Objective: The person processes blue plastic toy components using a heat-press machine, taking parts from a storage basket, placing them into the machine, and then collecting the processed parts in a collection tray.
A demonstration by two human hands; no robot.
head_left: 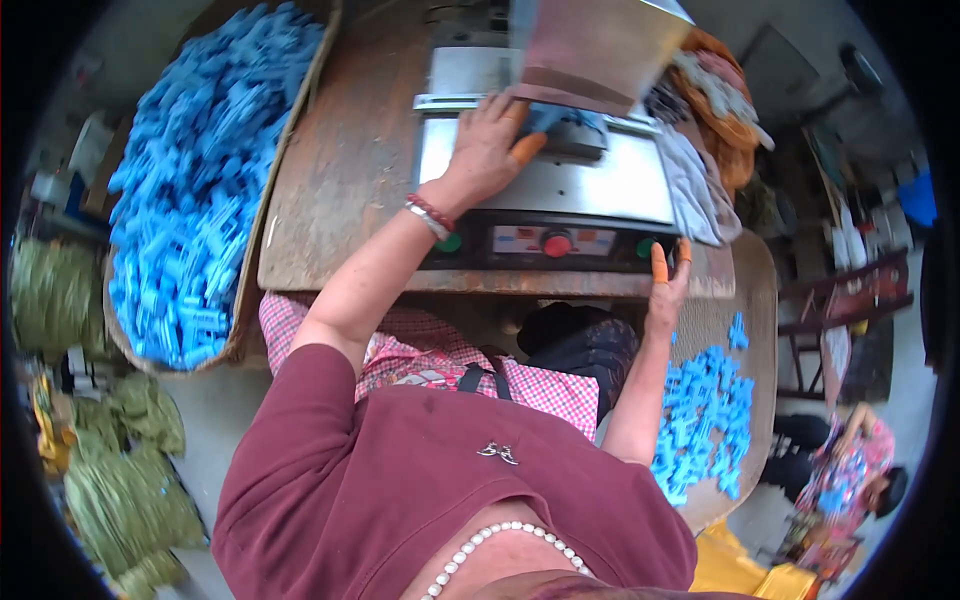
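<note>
Machine (620, 185) on tbl (345, 170) — pcs (210, 150) in L bin (316, 65) + R bin (757, 335).

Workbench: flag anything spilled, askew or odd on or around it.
Mainly the crumpled cloths look untidy, heaped close beside the machine on its right. No spill stands out: the loose blue pieces beside the workbench lie inside the left basket and the right basket.

I see a person in a dark red shirt (420, 460) with short sleeves (300, 410). A tiny shiny shape (498, 453) sits on the front. Round the neck goes a string of white beads (516, 525). Lower down is pink and white checked cloth (555, 395). The left wrist wears red beads (432, 212) and a pale band (429, 225). The left hand (485, 150) and right hand (670, 272) both have little orange finger covers (528, 149).
</note>
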